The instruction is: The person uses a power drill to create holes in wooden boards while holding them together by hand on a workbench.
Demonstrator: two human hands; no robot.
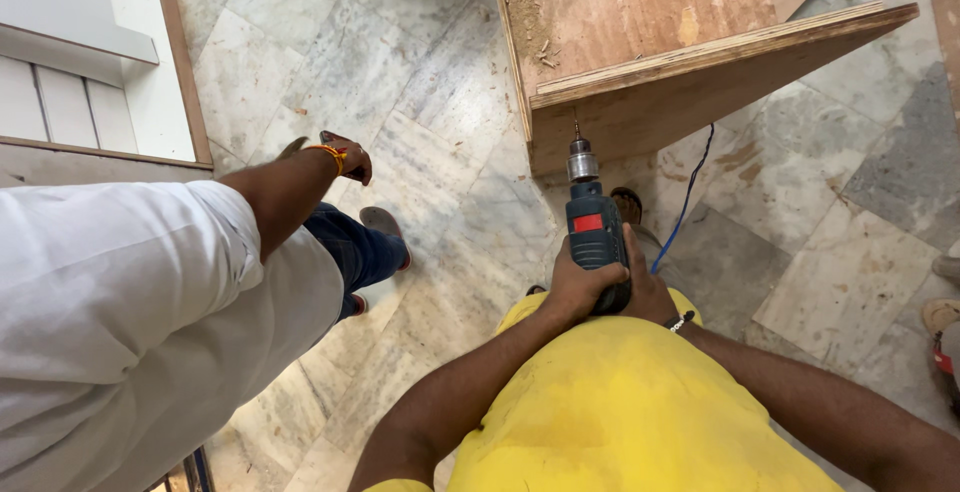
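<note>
Both hands hold a dark blue power drill (597,237) with a red patch on top, just above the centre of the view. The left hand (572,287) wraps the drill body from the 9 o'clock side, its grip clamped on the drill; the right hand (648,287) closes around it from the 3 o'clock side, likewise clamped on the drill, with a thin band at the wrist. The drill's chuck and bit (577,135) point toward 12 o'clock, the bit tip touching the edge of a plywood panel (700,57), part of a wooden box standing on the marble floor (420,182). A blue cord (688,197) runs down the floor at 3 o'clock of the drill. At 9 o'clock a co-worker in a white shirt (120,302) and jeans stands by, one hand (345,157) hanging low with an orange band at the wrist.
</note>
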